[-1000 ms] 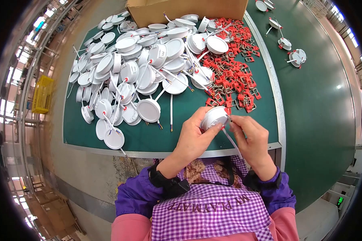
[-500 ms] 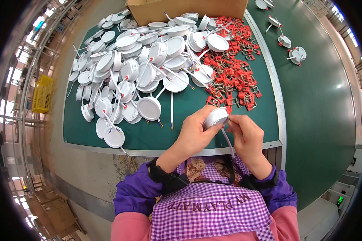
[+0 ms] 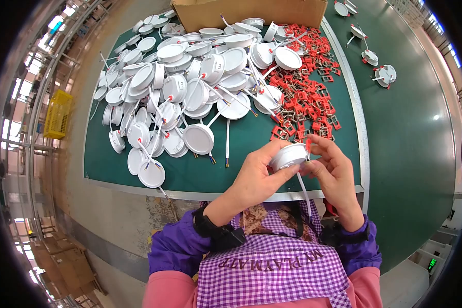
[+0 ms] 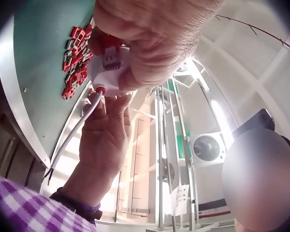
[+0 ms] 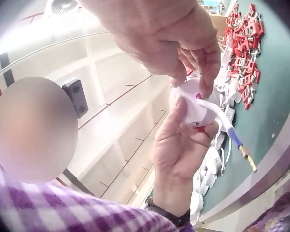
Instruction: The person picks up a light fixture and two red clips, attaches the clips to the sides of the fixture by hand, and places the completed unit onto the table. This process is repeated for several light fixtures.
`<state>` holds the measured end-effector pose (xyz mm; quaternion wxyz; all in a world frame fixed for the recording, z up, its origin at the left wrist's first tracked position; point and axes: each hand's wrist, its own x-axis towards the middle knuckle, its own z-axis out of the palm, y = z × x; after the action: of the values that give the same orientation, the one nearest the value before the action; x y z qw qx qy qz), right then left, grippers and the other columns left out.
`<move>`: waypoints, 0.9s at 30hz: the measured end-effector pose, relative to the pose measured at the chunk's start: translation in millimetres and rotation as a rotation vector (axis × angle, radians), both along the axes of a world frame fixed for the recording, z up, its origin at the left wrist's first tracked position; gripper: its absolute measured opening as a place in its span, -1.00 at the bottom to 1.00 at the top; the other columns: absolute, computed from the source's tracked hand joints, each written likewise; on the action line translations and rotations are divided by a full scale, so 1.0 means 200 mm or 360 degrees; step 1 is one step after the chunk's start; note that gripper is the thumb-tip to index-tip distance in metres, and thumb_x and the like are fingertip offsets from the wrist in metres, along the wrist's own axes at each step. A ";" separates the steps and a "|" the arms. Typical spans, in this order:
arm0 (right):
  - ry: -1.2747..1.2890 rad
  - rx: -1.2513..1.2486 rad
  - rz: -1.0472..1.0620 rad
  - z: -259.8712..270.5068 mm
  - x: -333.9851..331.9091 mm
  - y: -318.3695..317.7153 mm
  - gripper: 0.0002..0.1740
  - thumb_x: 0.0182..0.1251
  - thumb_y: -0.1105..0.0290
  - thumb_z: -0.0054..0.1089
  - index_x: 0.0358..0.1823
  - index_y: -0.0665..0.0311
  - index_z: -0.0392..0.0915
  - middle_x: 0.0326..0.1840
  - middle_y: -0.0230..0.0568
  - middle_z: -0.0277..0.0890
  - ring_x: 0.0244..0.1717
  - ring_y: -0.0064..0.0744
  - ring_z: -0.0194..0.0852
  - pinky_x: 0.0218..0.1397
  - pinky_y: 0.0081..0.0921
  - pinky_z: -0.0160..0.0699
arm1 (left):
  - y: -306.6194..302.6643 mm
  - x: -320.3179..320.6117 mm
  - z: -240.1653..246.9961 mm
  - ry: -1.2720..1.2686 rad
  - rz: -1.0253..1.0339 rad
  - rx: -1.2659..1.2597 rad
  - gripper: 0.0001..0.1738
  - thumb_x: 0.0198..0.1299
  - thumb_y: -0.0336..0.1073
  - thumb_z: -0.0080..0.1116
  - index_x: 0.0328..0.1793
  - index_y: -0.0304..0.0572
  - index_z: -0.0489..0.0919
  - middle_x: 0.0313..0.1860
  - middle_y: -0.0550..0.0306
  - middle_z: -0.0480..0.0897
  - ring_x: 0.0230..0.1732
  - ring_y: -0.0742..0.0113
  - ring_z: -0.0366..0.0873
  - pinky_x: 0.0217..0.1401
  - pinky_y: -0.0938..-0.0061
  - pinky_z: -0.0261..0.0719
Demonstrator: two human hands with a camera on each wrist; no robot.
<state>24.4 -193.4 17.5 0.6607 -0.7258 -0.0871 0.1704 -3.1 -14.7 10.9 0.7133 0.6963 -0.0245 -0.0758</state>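
In the head view, the person's left hand (image 3: 256, 177) curls around the rim of a white round downlight (image 3: 287, 159), which is at about ten o'clock from the right hand (image 3: 338, 177). The right hand is narrow: finger and thumb seem to pinch a red spring clip (image 3: 308, 146) at the lamp's three o'clock side. If this pinch is off-centre, I think the clip could spring away, and it would be difficult to recognise among the clip pile (image 3: 303, 97) at twelve o'clock.

In the left wrist view, the left hand comes from two o'clock and hides much of the downlight. A white cable (image 4: 77, 126) hangs toward seven o'clock, and its end is near the table edge. If it catches there, the pull might turn the lamp inside the grip.

In the right wrist view, the right hand reaches down from eleven o'clock, while the left hand supports from between six and seven. Whether the clip is seated I cannot tell, because fingers cover the place. The wire ends (image 5: 250, 161) hang free at five o'clock, so a knock could bend them.
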 end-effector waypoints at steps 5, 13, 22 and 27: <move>0.0196 0.0080 0.0013 0.00 0.01 -0.02 -0.55 0.26 0.69 0.03 0.21 0.49 0.28 -0.02 -0.05 0.52 -0.33 -0.54 0.56 -0.28 -0.64 0.57 | -0.01 -0.02 -0.01 -0.0049 -0.0046 0.0060 -0.71 0.19 -0.35 0.21 0.03 -0.24 0.50 -0.29 0.24 0.56 -0.29 0.59 0.46 -0.24 0.62 0.47; -0.0082 -0.0090 -0.0367 -0.15 0.23 -0.32 -0.67 0.35 0.42 0.09 0.09 0.43 0.43 -0.32 -0.32 0.51 -0.45 -0.63 0.45 -0.38 -0.67 0.47 | 0.06 0.03 -0.05 -0.0573 0.0224 0.0719 -0.43 0.03 -0.36 0.33 0.22 -0.18 0.46 0.13 0.05 0.52 0.05 0.27 0.48 0.04 0.39 0.45; -0.1015 -0.1087 -0.1291 -0.21 0.43 -0.72 -0.65 0.29 0.36 0.17 0.05 0.38 0.48 -0.21 -0.20 0.57 -0.37 -0.50 0.56 -0.25 -0.60 0.49 | 0.46 -0.04 -0.15 -0.0740 0.0970 0.2067 -0.33 -0.07 -0.29 0.40 0.23 -0.18 0.42 0.24 -0.06 0.36 0.24 -0.04 0.29 0.29 0.15 0.21; -0.1192 -0.0912 -0.0173 -0.16 0.22 -0.19 -0.87 0.09 0.58 0.17 -0.29 0.30 0.57 -0.29 -0.09 0.50 -0.25 -0.12 0.53 -0.19 -0.38 0.52 | 0.46 -0.06 -0.22 -0.0473 0.0889 0.1857 -0.18 -0.13 -0.32 0.41 0.34 -0.18 0.32 0.21 -0.13 0.39 0.21 -0.06 0.34 0.26 0.16 0.27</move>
<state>69.1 -230.7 -14.7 0.3650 -0.8939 -0.2307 -0.1207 -14.8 77.3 -34.0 0.2011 0.9516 0.1038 0.2079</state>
